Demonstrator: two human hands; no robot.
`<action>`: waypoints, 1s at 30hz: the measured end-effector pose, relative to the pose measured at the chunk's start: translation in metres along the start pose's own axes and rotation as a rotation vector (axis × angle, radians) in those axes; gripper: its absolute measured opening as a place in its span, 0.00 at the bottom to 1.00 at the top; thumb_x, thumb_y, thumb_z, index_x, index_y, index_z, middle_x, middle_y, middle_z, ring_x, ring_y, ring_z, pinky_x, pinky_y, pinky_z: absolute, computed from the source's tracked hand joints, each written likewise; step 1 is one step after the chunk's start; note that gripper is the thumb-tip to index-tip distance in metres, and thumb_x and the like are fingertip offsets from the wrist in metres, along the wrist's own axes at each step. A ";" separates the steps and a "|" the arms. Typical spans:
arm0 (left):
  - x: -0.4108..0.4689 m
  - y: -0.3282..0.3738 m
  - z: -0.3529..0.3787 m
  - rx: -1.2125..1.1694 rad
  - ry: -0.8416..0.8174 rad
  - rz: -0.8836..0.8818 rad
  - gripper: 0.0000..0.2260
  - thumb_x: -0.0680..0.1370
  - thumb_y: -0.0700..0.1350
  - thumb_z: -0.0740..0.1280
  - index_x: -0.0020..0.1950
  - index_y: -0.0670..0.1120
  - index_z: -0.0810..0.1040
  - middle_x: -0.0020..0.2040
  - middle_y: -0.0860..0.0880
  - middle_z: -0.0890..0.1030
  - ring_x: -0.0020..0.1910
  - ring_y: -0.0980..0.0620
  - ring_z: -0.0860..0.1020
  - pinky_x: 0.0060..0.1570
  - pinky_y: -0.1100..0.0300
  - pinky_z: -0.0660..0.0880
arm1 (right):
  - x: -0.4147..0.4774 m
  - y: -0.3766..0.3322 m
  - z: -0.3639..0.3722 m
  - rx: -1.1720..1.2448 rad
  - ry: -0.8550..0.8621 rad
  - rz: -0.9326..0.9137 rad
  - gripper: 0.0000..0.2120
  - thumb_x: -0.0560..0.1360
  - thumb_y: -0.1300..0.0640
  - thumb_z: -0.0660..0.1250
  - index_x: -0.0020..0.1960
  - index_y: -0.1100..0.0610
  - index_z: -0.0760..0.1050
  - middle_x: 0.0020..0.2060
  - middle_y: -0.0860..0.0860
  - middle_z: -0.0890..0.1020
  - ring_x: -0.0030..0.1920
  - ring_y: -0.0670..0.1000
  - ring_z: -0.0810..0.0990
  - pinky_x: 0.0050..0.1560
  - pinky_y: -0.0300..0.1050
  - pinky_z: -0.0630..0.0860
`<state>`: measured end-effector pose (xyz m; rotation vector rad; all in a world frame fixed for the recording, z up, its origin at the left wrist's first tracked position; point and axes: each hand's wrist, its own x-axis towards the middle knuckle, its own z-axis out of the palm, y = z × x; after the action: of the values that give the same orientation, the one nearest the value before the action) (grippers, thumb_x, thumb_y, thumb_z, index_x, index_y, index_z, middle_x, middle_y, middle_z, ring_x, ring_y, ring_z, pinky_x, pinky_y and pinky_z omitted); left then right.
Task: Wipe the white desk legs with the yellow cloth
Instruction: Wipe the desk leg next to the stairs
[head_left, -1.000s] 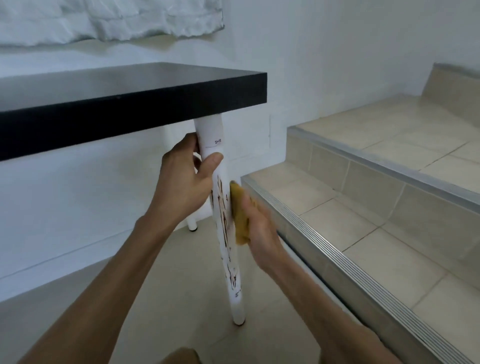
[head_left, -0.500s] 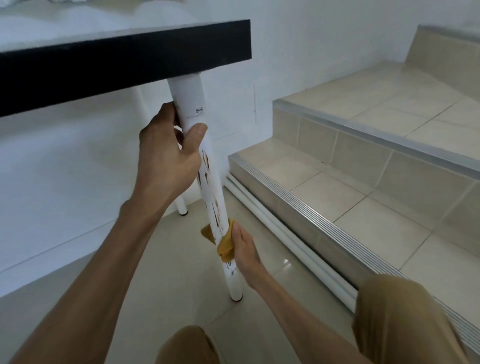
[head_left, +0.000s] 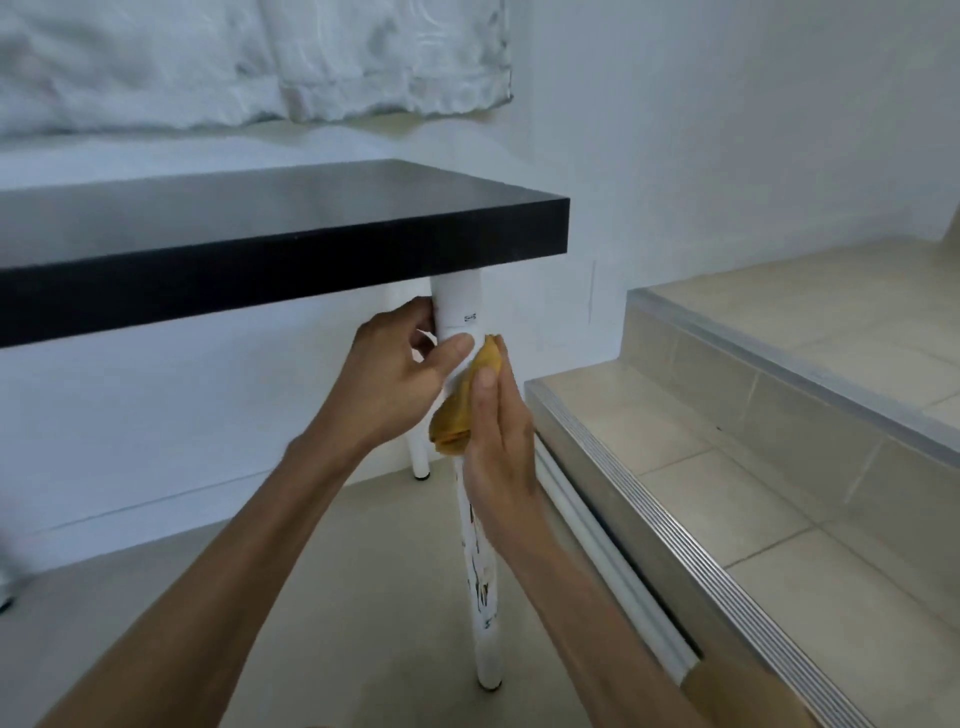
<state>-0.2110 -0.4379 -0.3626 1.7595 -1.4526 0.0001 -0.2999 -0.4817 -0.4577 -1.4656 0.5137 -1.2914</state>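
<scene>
Gripping the white desk leg (head_left: 460, 306), left hand (head_left: 387, 387) fingers curled; right hand (head_left: 498, 441) fingers pressing yellow cloth (head_left: 462, 405) against it.

The only print in view is a small dark mark near the top of the white front leg (head_left: 460, 306), just under the black table (head_left: 291, 249) (too small and blurred to read). The leg's lower streaks carry no lettering.
</scene>
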 end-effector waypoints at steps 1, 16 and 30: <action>0.000 0.001 -0.001 -0.004 -0.006 -0.009 0.15 0.80 0.51 0.65 0.65 0.47 0.75 0.56 0.52 0.79 0.50 0.53 0.78 0.45 0.66 0.73 | 0.001 0.001 0.004 -0.055 0.016 -0.061 0.20 0.85 0.50 0.52 0.76 0.50 0.63 0.58 0.40 0.76 0.54 0.31 0.76 0.53 0.27 0.73; 0.001 -0.001 -0.004 -0.017 -0.002 -0.026 0.15 0.80 0.51 0.66 0.64 0.48 0.76 0.53 0.52 0.80 0.44 0.56 0.78 0.47 0.60 0.76 | -0.004 0.025 -0.002 -0.104 0.061 -0.072 0.22 0.85 0.48 0.54 0.77 0.50 0.62 0.65 0.46 0.78 0.62 0.39 0.77 0.58 0.38 0.77; 0.011 -0.009 -0.013 0.007 -0.036 0.026 0.13 0.80 0.53 0.64 0.57 0.46 0.81 0.48 0.53 0.79 0.43 0.57 0.76 0.40 0.68 0.68 | -0.044 0.083 -0.016 -0.150 -0.031 0.028 0.24 0.79 0.34 0.55 0.63 0.51 0.70 0.41 0.39 0.80 0.38 0.42 0.79 0.36 0.38 0.78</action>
<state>-0.1938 -0.4393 -0.3534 1.7541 -1.5029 -0.0126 -0.3025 -0.4797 -0.5527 -1.5942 0.6190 -1.2279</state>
